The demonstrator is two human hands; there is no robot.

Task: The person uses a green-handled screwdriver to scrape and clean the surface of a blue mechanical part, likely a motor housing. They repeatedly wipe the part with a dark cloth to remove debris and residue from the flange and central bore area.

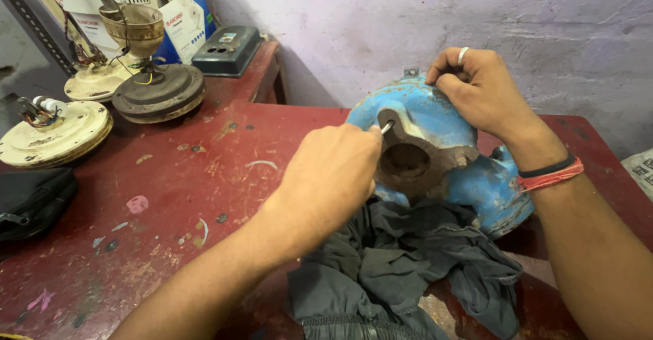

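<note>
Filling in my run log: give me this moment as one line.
left hand: holds thin metal tool at rusty flange | right hand: grips blue pump casing top | casing on dark cloth, red table

Both hands, left (333,177) and right (476,88), grip a blue pump housing (435,119) above a grey cloth (401,265).

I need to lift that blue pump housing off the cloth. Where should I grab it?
Judging by its pose, grip the blue pump housing over its rounded top from the wall side, as the right hand does; the rusty flange faces the left hand.
</note>
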